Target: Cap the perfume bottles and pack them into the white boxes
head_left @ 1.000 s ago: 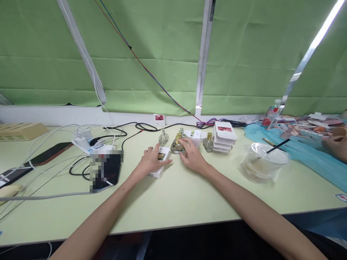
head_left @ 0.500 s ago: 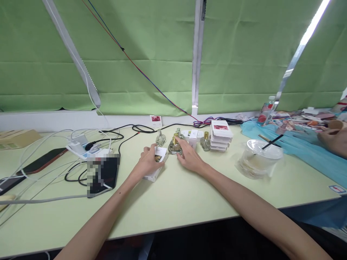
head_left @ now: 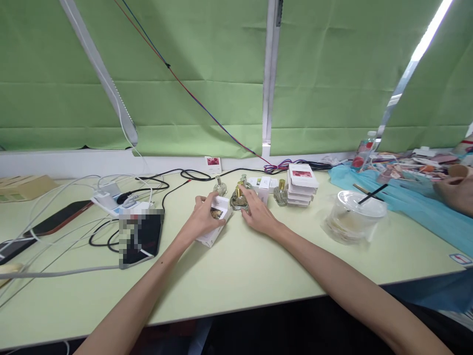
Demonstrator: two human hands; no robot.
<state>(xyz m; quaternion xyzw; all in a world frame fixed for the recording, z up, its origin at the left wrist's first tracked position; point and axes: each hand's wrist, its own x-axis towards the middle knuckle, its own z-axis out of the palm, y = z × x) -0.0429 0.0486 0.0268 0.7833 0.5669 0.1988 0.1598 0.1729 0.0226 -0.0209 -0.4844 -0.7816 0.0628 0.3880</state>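
My left hand (head_left: pixel 202 217) is closed round a small white box (head_left: pixel 210 238) with a printed picture, which it holds tilted just over the table. My right hand (head_left: pixel 260 214) has its fingers and thumb on a clear glass perfume bottle (head_left: pixel 238 201) with a gold cap. More gold-capped glass shows right behind this bottle, partly hidden. Near the box stands a clear-capped perfume bottle (head_left: pixel 219 187), and another one (head_left: pixel 244 180) is farther back. A gold-capped perfume bottle (head_left: pixel 281 193) stands to the right, beside a stack of white boxes (head_left: pixel 302 185).
White boxes (head_left: pixel 263 187) lie behind my right hand. A lidded plastic cup (head_left: pixel 354 217) with a black straw stands at right, near blue sheeting (head_left: pixel 402 207) and a cluttered pile. On the left are a power strip (head_left: pixel 121 207), tangled cables and a dark tablet-like device (head_left: pixel 148 236).
My left hand and the white box have shifted slightly right and tipped up a little, closer to the bottles. My right hand stays at the gold-capped perfume bottle.
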